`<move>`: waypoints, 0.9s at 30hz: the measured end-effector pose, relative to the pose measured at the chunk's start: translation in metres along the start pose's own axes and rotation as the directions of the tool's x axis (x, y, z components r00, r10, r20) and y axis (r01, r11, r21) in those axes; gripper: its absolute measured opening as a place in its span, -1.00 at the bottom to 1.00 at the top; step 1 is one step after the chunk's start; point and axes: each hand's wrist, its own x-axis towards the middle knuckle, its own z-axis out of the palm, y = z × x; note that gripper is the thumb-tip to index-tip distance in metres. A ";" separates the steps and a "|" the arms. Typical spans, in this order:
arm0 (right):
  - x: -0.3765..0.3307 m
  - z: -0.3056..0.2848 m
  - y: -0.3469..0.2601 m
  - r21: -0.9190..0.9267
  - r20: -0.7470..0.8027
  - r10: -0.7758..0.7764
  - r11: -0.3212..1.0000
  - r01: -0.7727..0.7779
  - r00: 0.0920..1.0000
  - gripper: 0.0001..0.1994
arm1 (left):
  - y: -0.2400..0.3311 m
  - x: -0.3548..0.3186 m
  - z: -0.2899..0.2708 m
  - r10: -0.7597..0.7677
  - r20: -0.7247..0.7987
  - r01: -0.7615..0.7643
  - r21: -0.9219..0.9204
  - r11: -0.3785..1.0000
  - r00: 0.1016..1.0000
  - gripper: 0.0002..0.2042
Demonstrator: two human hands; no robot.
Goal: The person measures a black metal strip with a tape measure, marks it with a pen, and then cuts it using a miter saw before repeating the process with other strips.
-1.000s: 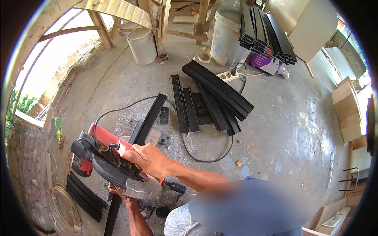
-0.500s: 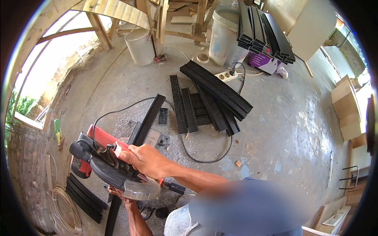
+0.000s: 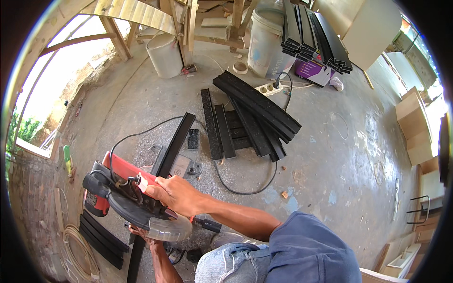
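Note:
My right hand (image 3: 178, 194) is wrapped round the red handle of a miter saw (image 3: 141, 207) with a black blade guard and a clear plastic cover. A long black channel profile (image 3: 175, 146) lies across the saw's grey base, passing under the saw head. Its near end shows below the guard, where my left hand (image 3: 145, 235) grips it. The guard hides part of the left fingers. The blade and the spot where it meets the profile are hidden. A short black offcut (image 3: 193, 139) lies on the floor beside the base.
Several cut black profiles (image 3: 257, 106) lie piled ahead, near a white power strip (image 3: 269, 89). More long profiles (image 3: 311, 35) rest on a purple box (image 3: 309, 70) beside a large bucket (image 3: 266, 45). Coiled cable (image 3: 78, 250) and profile pieces (image 3: 101, 240) lie left. The saw's cord (image 3: 151, 128) crosses the floor.

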 end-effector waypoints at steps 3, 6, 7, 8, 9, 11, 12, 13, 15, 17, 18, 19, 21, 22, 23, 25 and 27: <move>-0.002 -0.001 0.000 -0.014 -0.005 -0.021 1.000 0.021 1.000 -0.22 | 0.001 0.000 0.000 0.004 -0.008 -0.004 0.007 1.000 1.000 -0.47; -0.003 -0.001 0.002 -0.021 -0.006 -0.027 0.999 0.027 1.000 -0.21 | 0.002 0.001 -0.001 0.015 -0.022 -0.015 0.017 1.000 1.000 -0.47; -0.003 -0.002 0.001 -0.020 -0.006 -0.028 0.999 0.028 1.000 -0.21 | 0.002 0.002 -0.002 0.022 -0.029 -0.021 0.028 0.999 0.999 -0.46; -0.003 -0.002 0.000 -0.022 0.008 -0.015 1.000 0.015 1.000 -0.21 | 0.002 0.002 -0.003 0.025 -0.036 -0.024 0.035 0.999 0.999 -0.46; -0.002 -0.003 -0.001 -0.024 0.023 -0.002 1.000 0.002 1.000 -0.21 | 0.004 0.003 -0.003 0.033 -0.050 -0.031 0.047 0.998 0.998 -0.46; -0.003 -0.002 -0.003 -0.020 -0.008 -0.014 1.000 0.014 1.000 -0.22 | 0.003 0.003 -0.006 0.019 -0.029 -0.018 0.029 0.999 0.999 -0.45; -0.003 -0.002 -0.003 -0.017 -0.038 -0.027 1.000 0.026 0.999 -0.22 | 0.003 0.003 -0.006 0.012 -0.023 -0.012 0.020 1.000 1.000 -0.45; -0.003 -0.001 -0.002 -0.016 -0.038 -0.024 1.000 0.024 0.999 -0.22 | 0.004 0.003 -0.008 0.004 -0.014 -0.004 0.010 1.000 1.000 -0.45; -0.003 0.001 0.002 -0.005 -0.053 -0.039 0.999 0.039 0.998 -0.23 | 0.006 0.005 -0.010 -0.009 -0.001 0.009 -0.008 1.000 1.000 -0.45; -0.004 0.002 0.009 -0.029 -0.033 -0.038 0.999 0.037 0.999 -0.21 | 0.007 0.006 -0.014 -0.022 0.008 0.022 -0.019 1.000 1.000 -0.44; -0.006 0.003 0.011 -0.055 -0.014 -0.037 0.998 0.036 0.999 -0.18 | 0.007 0.006 -0.015 -0.027 0.012 0.027 -0.026 0.999 1.000 -0.44; -0.007 0.001 0.011 -0.056 -0.014 -0.037 0.998 0.036 0.999 -0.18 | 0.008 0.007 -0.017 -0.034 0.016 0.035 -0.039 0.999 0.999 -0.44; -0.013 -0.003 0.011 0.005 0.012 -0.025 1.000 0.025 1.000 -0.22 | 0.012 0.011 -0.021 -0.057 0.030 0.059 -0.062 0.996 0.998 -0.43; -0.015 -0.003 0.013 0.005 0.010 -0.025 1.000 0.025 1.000 -0.22 | 0.015 0.014 -0.025 -0.067 0.038 0.070 -0.079 0.994 0.997 -0.43; -0.017 -0.004 0.017 0.033 0.011 -0.035 0.999 0.035 0.999 -0.24 | 0.019 0.017 -0.028 -0.070 0.035 0.073 -0.092 0.993 0.997 -0.43; -0.018 -0.005 0.021 0.060 0.010 -0.050 0.997 0.049 0.999 -0.26 | 0.027 0.023 -0.034 -0.068 0.007 0.069 -0.105 0.992 0.998 -0.43; -0.018 -0.005 0.021 0.009 0.025 -0.052 0.999 0.052 0.998 -0.28 | 0.034 0.026 -0.040 -0.034 -0.074 0.027 -0.096 0.995 0.997 -0.45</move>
